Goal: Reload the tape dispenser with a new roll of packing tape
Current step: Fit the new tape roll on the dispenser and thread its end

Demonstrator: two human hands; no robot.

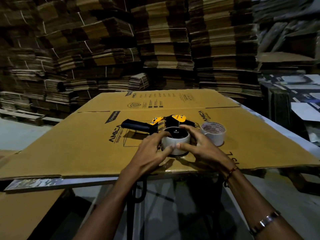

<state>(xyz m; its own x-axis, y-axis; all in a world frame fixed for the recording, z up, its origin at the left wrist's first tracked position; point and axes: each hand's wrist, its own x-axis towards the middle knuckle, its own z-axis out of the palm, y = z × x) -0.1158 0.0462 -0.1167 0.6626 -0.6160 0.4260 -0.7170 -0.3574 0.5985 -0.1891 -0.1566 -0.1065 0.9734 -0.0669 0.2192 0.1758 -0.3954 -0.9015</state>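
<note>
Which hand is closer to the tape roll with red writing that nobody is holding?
Right. The right hand lies just beside the red-printed white tape roll, while the left hand sits farther away, across the plain roll both hands hold.

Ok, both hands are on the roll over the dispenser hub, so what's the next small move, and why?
Probably press the roll down and give it a slight turn to seat it fully. The left hand and right hand grip its sides, and it stands over the hub of the tape dispenser lying flat on the cardboard sheet. How deep it sits cannot be told.
</note>
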